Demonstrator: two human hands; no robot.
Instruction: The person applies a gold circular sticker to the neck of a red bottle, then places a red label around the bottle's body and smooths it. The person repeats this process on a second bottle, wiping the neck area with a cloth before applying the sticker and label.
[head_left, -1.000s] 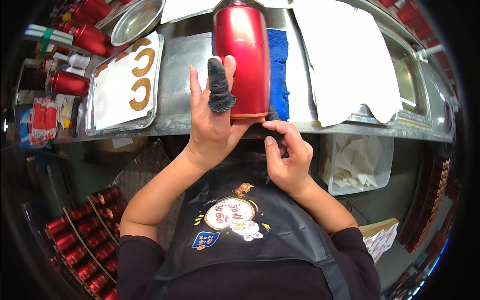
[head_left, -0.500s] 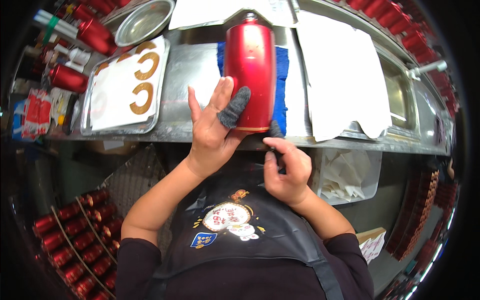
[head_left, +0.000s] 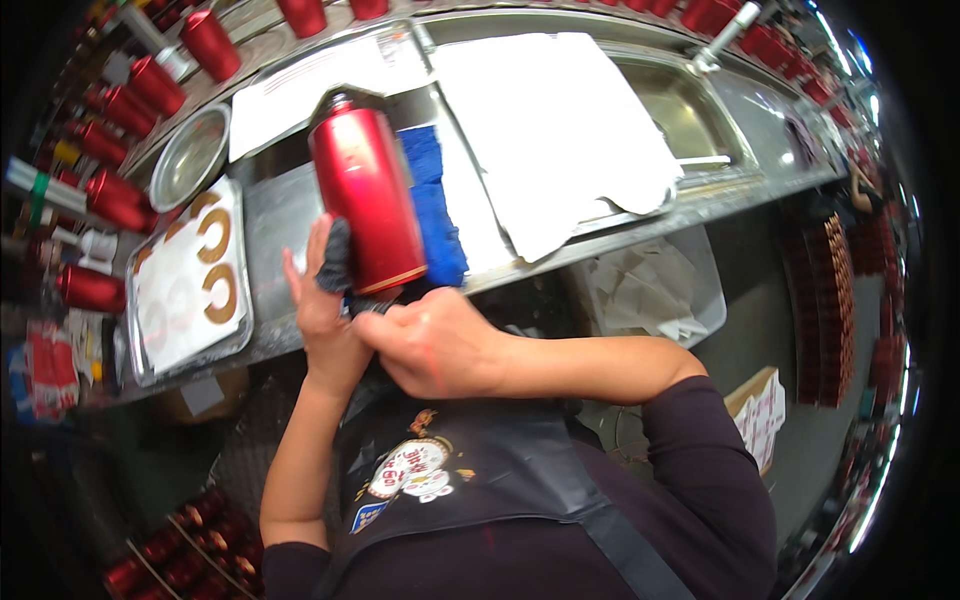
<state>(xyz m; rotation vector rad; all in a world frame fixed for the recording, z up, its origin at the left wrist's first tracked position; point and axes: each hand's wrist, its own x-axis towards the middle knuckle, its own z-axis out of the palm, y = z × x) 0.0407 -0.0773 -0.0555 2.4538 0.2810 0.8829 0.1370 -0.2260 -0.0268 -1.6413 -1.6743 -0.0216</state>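
Note:
A glossy red bottle lies with its neck away from me and its gold-edged base toward me, over a blue cloth. My left hand holds it by the near left side, a black-covered finger along the bottle and the other fingers stretched out to the left. Its thumb is hidden. Closed and smeared by motion, my right hand sits just below the base, crossing over the left hand. A black-covered fingertip of it is close to the base's rim. What those fingers hold, if anything, is hidden.
At left, a metal tray carries white paper and gold C-shaped pieces, beside a metal bowl. White sheets cover the bench toward a sink. Below the bench edge stands a clear bin with paper. Several red bottles line the back.
My view has turned to the right, shifting bottle and bench left. My right hand has moved left across the base to meet my left hand, which stays at the bottle.

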